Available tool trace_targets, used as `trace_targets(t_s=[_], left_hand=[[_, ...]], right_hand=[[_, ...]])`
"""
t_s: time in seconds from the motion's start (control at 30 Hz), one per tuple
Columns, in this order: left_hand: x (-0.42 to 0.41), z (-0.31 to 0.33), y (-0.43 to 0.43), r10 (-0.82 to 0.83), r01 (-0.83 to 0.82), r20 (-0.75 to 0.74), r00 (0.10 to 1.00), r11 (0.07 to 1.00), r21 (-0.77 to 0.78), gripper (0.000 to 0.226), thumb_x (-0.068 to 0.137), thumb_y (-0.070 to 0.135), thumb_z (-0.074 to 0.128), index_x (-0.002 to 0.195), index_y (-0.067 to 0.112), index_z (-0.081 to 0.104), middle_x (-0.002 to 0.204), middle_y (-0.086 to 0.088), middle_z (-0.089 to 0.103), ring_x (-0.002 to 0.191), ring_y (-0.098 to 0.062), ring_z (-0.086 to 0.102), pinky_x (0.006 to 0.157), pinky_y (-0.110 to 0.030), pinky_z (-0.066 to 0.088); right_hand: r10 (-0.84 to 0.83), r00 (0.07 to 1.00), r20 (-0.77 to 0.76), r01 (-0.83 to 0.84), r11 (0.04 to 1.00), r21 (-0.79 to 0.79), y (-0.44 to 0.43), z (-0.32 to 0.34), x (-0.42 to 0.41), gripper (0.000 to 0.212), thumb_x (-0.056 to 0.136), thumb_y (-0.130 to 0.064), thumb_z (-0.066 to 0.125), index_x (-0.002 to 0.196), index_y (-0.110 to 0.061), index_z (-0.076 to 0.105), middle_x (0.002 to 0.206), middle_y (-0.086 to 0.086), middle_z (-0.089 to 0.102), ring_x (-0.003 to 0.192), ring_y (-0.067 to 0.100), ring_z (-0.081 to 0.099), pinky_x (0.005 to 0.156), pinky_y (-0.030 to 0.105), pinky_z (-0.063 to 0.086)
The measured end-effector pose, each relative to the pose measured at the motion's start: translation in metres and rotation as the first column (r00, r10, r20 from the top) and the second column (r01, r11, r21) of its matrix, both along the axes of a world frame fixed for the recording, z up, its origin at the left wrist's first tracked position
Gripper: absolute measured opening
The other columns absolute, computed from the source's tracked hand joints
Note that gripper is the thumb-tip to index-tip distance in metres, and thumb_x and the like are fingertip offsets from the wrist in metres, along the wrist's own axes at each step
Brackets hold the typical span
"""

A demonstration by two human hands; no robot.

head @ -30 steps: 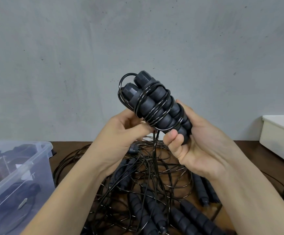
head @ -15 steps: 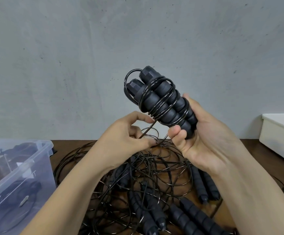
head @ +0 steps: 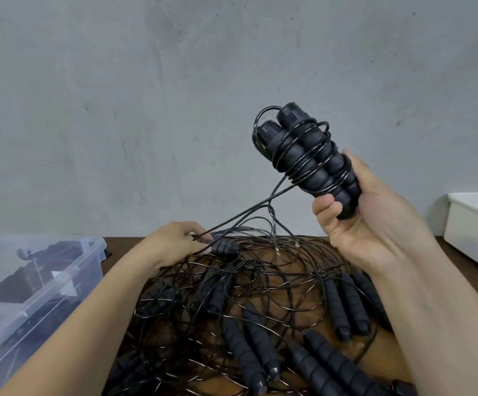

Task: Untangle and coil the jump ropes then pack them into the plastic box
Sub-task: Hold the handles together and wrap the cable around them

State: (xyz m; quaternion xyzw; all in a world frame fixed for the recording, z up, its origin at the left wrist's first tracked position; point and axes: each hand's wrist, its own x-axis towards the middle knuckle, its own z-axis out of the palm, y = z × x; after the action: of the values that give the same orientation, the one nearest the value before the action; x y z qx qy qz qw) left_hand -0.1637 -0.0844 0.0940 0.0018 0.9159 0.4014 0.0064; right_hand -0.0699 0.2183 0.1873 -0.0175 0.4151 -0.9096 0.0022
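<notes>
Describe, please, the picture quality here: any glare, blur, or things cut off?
Head view: soft, even light, no hard shadows on the wall; small glints on the tangled cords; the coiled jump rope in the right hand is sharp; the left hand, pinching its loose cord, looks slightly blurred; the plastic box is cut off at the left edge.

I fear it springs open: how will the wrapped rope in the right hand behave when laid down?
The wrapped rope is probably firm: two handles lie together inside it. The upper loops sit slack, so they may slip off. Its loose cord runs untucked to the left hand, so it could unwind.
</notes>
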Motion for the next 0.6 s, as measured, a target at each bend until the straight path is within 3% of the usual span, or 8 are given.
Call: trace_targets(t_s=[0.07,0.2,0.27,0.37,0.43,0.53,0.6], left_hand=[[-0.003,0.0,-0.007,-0.083,0.082,0.093,0.992,0.997,0.017,0.025,0.08,0.036,0.089,0.104,0.037,0.08,0.092,0.003,0.08,0.092,-0.022,0.074,0.095,-0.035,0.053],[-0.001,0.012,-0.011,-0.153,0.161,0.172,0.973,0.986,-0.034,0.037,0.075,0.042,0.091,0.11,0.041,0.079,0.1,0.007,0.081,0.106,-0.019,0.073,0.104,-0.038,0.052],[0.007,0.022,-0.008,-0.229,0.264,0.262,0.938,0.959,-0.107,0.036,0.082,0.047,0.088,0.116,0.039,0.077,0.095,0.004,0.081,0.095,-0.016,0.071,0.095,-0.031,0.05],[0.017,0.029,-0.008,-0.248,0.309,0.362,0.899,0.943,-0.122,0.04,0.086,0.062,0.077,0.113,0.033,0.08,0.081,-0.005,0.076,0.066,-0.015,0.056,0.064,-0.026,0.039],[0.021,0.031,-0.01,-0.26,0.35,0.423,0.868,0.925,-0.148,0.043,0.089,0.063,0.074,0.115,0.029,0.08,0.081,-0.007,0.076,0.057,-0.013,0.05,0.058,-0.028,0.031],[0.029,0.037,-0.012,-0.276,0.33,0.303,0.912,0.933,-0.142,0.035,0.093,0.053,0.075,0.113,0.025,0.079,0.092,-0.005,0.08,0.068,-0.017,0.057,0.073,-0.033,0.041],[0.03,0.039,-0.012,-0.247,0.239,0.066,0.967,0.965,0.107,0.021,0.089,0.035,0.081,0.105,0.021,0.081,0.095,-0.005,0.079,0.081,-0.013,0.068,0.081,-0.025,0.05]], right_hand=[[-0.013,1.0,-0.022,0.013,1.0,-0.016,0.008,0.004,0.001,0.025,0.103,-0.042,0.066,0.099,-0.018,0.07,0.078,0.006,0.071,0.045,0.013,0.055,0.037,0.016,0.043],[-0.041,0.997,-0.06,0.039,0.998,-0.04,0.02,0.01,0.001,0.022,0.103,-0.043,0.066,0.102,-0.021,0.067,0.077,0.003,0.068,0.044,0.012,0.053,0.036,0.015,0.042],[-0.07,0.995,-0.076,0.067,0.996,-0.052,0.028,0.012,0.001,0.023,0.103,-0.043,0.066,0.106,-0.021,0.066,0.078,0.002,0.069,0.044,0.012,0.053,0.037,0.015,0.041],[-0.096,0.99,-0.107,0.088,0.993,-0.077,0.039,0.016,0.001,0.023,0.103,-0.044,0.066,0.112,-0.023,0.064,0.08,0.001,0.07,0.045,0.01,0.052,0.037,0.014,0.041],[-0.094,0.99,-0.11,0.084,0.993,-0.088,0.044,0.017,0.0,0.022,0.104,-0.044,0.066,0.112,-0.024,0.064,0.079,0.0,0.069,0.045,0.01,0.052,0.037,0.014,0.041],[-0.132,0.985,-0.107,0.121,0.987,-0.109,0.049,0.017,-0.004,0.022,0.104,-0.044,0.066,0.111,-0.024,0.063,0.075,0.0,0.069,0.044,0.01,0.051,0.037,0.014,0.041],[-0.163,0.978,-0.129,0.147,0.981,-0.123,0.054,0.019,-0.004,0.021,0.105,-0.045,0.064,0.113,-0.025,0.063,0.073,-0.001,0.068,0.044,0.009,0.051,0.038,0.014,0.041]])
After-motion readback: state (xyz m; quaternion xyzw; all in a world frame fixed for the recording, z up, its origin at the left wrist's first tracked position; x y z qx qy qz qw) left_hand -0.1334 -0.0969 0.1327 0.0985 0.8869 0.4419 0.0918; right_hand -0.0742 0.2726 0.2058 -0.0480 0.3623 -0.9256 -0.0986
